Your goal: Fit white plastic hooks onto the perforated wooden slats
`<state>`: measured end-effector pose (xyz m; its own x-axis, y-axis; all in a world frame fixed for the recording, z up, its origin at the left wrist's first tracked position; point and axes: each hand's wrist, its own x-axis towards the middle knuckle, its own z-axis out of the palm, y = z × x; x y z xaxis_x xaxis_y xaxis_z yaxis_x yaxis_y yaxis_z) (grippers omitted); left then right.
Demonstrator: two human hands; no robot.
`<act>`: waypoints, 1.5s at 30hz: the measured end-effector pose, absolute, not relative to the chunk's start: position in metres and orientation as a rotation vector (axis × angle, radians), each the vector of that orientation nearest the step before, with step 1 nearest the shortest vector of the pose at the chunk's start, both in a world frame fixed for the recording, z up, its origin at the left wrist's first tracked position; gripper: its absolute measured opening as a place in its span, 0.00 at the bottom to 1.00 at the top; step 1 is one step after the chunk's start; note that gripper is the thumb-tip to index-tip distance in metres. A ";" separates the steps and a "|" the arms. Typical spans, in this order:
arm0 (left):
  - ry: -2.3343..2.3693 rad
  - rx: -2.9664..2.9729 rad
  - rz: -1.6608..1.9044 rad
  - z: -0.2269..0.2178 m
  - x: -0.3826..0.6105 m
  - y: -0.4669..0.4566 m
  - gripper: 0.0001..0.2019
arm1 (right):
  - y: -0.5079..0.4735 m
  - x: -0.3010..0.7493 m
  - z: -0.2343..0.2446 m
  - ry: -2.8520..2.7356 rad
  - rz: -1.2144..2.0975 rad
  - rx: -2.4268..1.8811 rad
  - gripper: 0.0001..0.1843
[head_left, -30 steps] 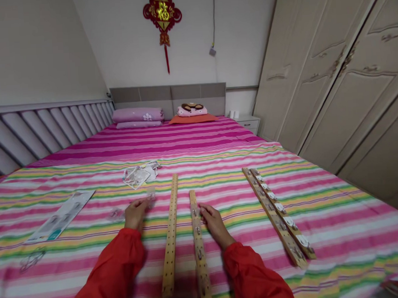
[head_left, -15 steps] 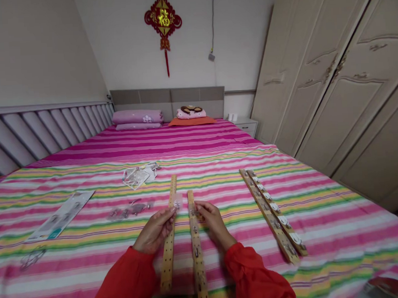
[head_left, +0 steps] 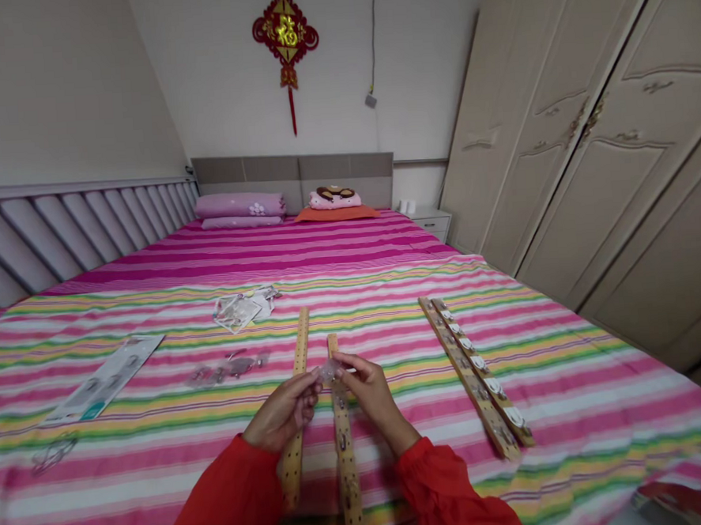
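A small clear plastic bag [head_left: 328, 370] is stretched between my two hands, above the far part of a strip. My left hand [head_left: 285, 409] pinches the bag's left side with thumb and fingers. On its other side my right hand [head_left: 370, 388] has thumb and forefinger closed on the edge. What lies inside the bag is too small to make out. Below runs a wooden strip [head_left: 348, 484] with holes and small metal pieces along it. Under my left hand lies a second holed strip [head_left: 301, 345], partly covered by the hand.
Two wooden strips to the right, one with metal pieces [head_left: 467, 362] and one with white pieces [head_left: 493, 386]. On the left are several small clear bags [head_left: 238, 366], a pile of packaging [head_left: 246, 308], a long blister card [head_left: 111, 380] and thin wire-like loops [head_left: 54, 452].
My left hand has brought the small bag rightward from over the left strip to the middle strip. My right hand has come off the strip and taken the bag's other side.
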<state>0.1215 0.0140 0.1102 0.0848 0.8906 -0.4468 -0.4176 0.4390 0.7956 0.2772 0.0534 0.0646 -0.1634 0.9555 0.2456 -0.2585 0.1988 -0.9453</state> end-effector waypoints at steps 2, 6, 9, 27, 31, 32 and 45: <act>1.121 0.554 1.078 0.109 0.123 0.017 0.16 | 0.053 0.277 0.063 -1.236 1.266 -0.787 0.15; 1.220 0.730 1.259 0.101 0.126 0.022 0.20 | 0.054 0.277 0.057 -1.134 1.337 -0.842 0.16; 1.300 0.876 1.308 0.095 0.129 0.027 0.21 | 0.056 0.275 0.053 -1.059 1.418 -0.874 0.18; 1.458 1.267 1.560 0.079 0.136 0.036 0.20 | 0.047 0.284 0.084 -2.014 0.183 -1.070 0.16; 1.455 1.459 1.559 0.079 0.133 0.032 0.10 | 0.045 0.283 0.098 -2.113 0.037 -1.059 0.16; 1.442 1.496 1.547 0.079 0.133 0.031 0.09 | 0.045 0.282 0.100 -2.103 0.063 -1.042 0.17; 1.319 1.104 1.430 0.084 0.136 0.055 0.14 | 0.091 0.274 0.059 -1.161 1.283 -0.903 0.12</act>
<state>0.1358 0.0548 0.0839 -0.2238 0.9735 0.0465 -0.0322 -0.0551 0.9980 0.2743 0.0910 0.0593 -0.0784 0.9878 0.1348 -0.2324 0.1134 -0.9660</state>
